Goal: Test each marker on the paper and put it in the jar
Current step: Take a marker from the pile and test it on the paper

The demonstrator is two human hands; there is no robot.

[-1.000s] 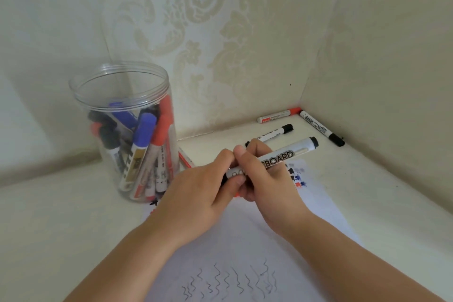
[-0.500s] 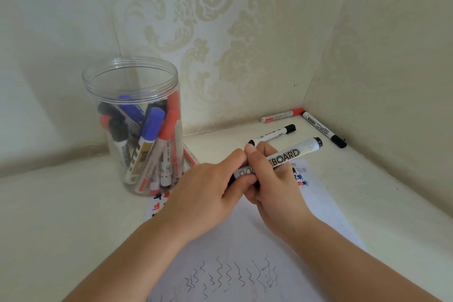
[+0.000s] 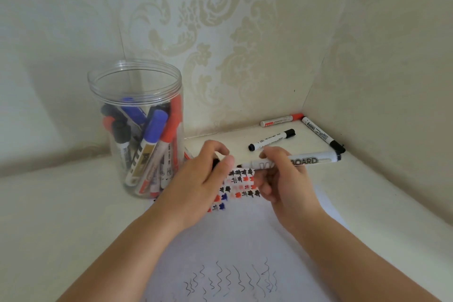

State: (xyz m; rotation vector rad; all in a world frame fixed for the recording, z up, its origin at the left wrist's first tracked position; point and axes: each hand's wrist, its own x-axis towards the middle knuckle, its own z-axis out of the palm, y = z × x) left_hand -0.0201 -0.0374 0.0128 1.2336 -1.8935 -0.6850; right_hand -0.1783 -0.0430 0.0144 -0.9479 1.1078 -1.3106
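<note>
Uncapped marker [image 3: 294, 161] held level above the paper [image 3: 235, 240], tip pointing left, white barrel printed "BOARD", dark end pointing right. Right hand [image 3: 284, 179] curled round the barrel near the tip end, thumb and forefinger pinching it from above, other fingers folded beneath. Left hand [image 3: 203, 176] just left of the tip, apart from the marker, fingers curled and pinching a small black cap [image 3: 216, 162], only a sliver of it visible between thumb and forefinger. Paper flat on the white table [image 3: 61, 216], rows of small black, red and blue test marks under and between the hands, a band of thin wavy lines near the bottom edge. Clear jar [image 3: 137, 95] upright and lidless to the left of the left hand, beside the paper's far left corner, packed with capped markers in black, blue and red, leaning at various angles. Three more markers lying on the table toward the far right corner: a black-capped one [image 3: 272, 140] nearest, just beyond the right hand; a red-capped one [image 3: 282, 120] along the back wall; another black-capped one [image 3: 323, 135] along the right wall, its white end almost meeting the red cap in the corner. Patterned cream wallpaper [image 3: 220, 32] on both walls.
</note>
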